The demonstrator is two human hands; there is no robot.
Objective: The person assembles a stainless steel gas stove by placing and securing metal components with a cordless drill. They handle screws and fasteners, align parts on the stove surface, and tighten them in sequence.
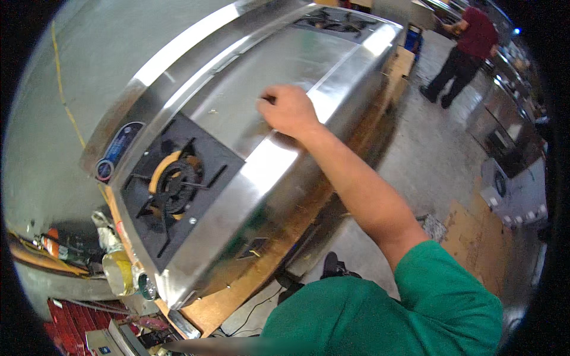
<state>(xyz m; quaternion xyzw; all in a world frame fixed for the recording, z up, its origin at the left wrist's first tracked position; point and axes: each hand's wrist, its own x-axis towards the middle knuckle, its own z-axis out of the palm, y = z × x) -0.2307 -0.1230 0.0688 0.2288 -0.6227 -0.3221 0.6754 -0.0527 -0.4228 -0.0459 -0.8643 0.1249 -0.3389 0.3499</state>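
My right hand (pixel 291 113) is closed, fingers curled, over the bare flat middle of a long stainless steel cooktop (pixel 243 95). A dark spot shows between thumb and fingers; whether it is a small thing or shadow I cannot make out. The nearer end of the cooktop carries a black burner grate (pixel 178 184) with a ring burner, and a tan curved piece (pixel 164 169) lies on it. Another black burner (pixel 335 24) sits at the far end. Along the lower edge my left arm (pixel 225 346) is a blur, and its fingers cannot be made out.
The cooktop rests on a wooden bench (pixel 222 305). Left of it stand a yellow-and-white container (pixel 119 273), a round tin (pixel 145 286) and red material (pixel 77 326). A person in a dark red shirt (pixel 477 35) stands far right. Cardboard (pixel 475 243) lies on the floor.
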